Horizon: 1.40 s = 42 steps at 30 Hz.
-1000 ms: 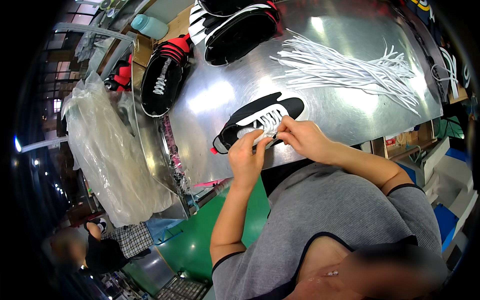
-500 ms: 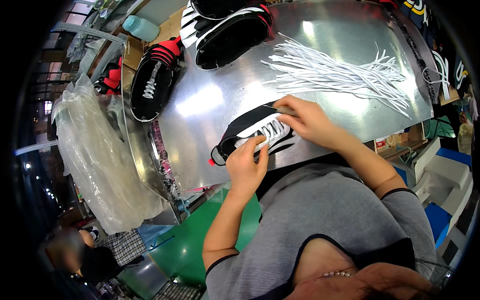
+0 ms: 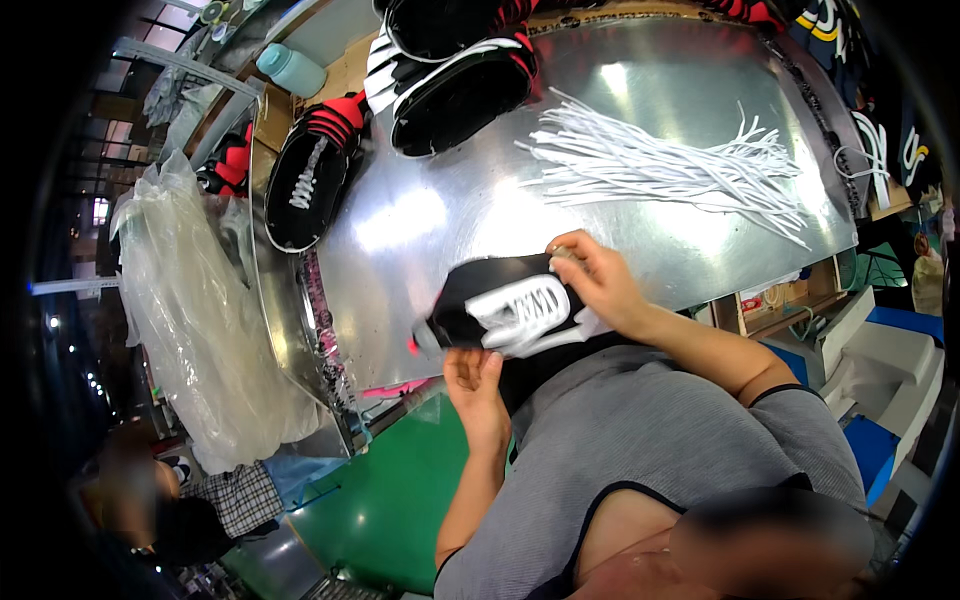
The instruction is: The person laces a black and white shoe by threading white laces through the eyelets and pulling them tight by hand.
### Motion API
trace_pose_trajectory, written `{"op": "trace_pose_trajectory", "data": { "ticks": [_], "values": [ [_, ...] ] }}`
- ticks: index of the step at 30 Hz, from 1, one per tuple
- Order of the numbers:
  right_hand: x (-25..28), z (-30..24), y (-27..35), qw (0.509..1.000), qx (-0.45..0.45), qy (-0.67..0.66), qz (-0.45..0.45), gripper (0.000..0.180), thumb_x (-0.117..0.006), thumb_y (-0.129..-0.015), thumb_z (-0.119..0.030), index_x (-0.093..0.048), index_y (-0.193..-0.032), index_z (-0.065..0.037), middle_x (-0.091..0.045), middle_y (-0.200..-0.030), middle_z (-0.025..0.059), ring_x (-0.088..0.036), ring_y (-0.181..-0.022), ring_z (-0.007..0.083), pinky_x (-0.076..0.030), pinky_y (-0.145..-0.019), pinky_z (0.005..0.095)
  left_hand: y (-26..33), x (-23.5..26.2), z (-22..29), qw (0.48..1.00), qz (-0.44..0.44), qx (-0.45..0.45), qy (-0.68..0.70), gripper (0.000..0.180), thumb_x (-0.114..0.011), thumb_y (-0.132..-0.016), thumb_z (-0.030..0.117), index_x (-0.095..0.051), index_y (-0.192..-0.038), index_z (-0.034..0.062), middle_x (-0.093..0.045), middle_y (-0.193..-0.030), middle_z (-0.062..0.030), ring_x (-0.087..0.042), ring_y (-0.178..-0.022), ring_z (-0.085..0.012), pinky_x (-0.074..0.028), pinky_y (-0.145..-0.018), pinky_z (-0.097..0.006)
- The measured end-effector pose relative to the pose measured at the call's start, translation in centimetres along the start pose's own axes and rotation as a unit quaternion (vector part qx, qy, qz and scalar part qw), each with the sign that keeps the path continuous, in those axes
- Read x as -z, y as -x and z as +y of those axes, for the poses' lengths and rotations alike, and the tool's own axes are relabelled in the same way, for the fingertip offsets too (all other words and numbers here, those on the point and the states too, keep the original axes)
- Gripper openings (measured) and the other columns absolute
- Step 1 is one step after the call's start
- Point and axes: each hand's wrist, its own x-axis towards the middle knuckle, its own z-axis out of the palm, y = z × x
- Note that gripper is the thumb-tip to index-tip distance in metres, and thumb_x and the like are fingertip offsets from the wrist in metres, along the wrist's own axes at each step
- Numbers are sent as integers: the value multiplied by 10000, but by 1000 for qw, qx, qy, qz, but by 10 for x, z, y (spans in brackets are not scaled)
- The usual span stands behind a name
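A black-and-white shoe upper (image 3: 460, 297) with white laces (image 3: 540, 305) in its eyelets is in front of me at the metal table's near edge, blurred by motion. My right hand (image 3: 598, 283) pinches its black rim at the right end. Something small and brownish shows by those fingertips, too small to name. Below the upper's near side is my left hand (image 3: 477, 395), palm up. Its thumb and fingers are apart, fingertips close to the blurred edge; whether they touch it is unclear.
A bundle of white laces (image 3: 660, 170) lies on the metal table (image 3: 400, 290). Shoe uppers in black, white and red (image 3: 465, 100) stand at the back, with a laced one (image 3: 305, 185) at left. Clear plastic bags (image 3: 195, 330) hang over the left edge. Another person (image 3: 190, 510) is at lower left.
My left hand has left the laces and dropped toward me, its fingers loosening. The shoe upper has tipped and shifted nearer, with my right hand still at its right end.
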Motion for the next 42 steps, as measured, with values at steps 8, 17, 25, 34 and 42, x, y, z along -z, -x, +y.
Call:
{"op": "trace_pose_trajectory", "data": {
  "ticks": [8,17,25,34,42],
  "values": [
    [19,-14,-47,999,-38,7,-17,163,-697,-930,-159,-631,-1043,-61,-685,-939,36,-628,-837,108,-514,-726,279,-57,-16,107,970,-106,-192,-103,411,-648,-920,45,-566,-1320,0,-639,-1223,-131,-643,-1095,-230,-503,-960,-350],
    [98,21,-171,873,56,447,187,247,-722,-867,-297,-696,-958,-69,-659,-923,106,-657,-879,327,-508,-743,431,-328,-14,150,559,98,-366,-737,602,-812,-795,330,-545,-1165,-61,-575,-1198,-264,-671,-920,-411,-571,-766,-450],
    [116,44,-192,922,-31,362,134,273,-719,-836,-269,-702,-1018,-65,-721,-938,158,-685,-894,351,-517,-767,426,-386,-12,132,650,27,-431,-625,659,-842,-761,321,-566,-1234,-45,-543,-1228,-265,-595,-1074,-449,-512,-907,-469],
    [93,-6,-172,914,154,315,205,189,-702,-885,-196,-688,-996,-44,-677,-836,133,-648,-755,323,-504,-715,389,-305,-91,82,855,-46,-348,-382,303,-753,-849,218,-609,-1018,12,-621,-978,-176,-615,-886,-362,-495,-797,-430],
    [88,-120,-71,988,26,-148,-46,134,-699,-918,-106,-636,-1020,-47,-652,-799,7,-468,-617,14,-313,-514,192,-165,-44,139,734,150,-588,-306,240,-661,-803,32,-618,-1040,30,-581,-993,-121,-554,-960,-285,-458,-837,-419]
  ]
}}
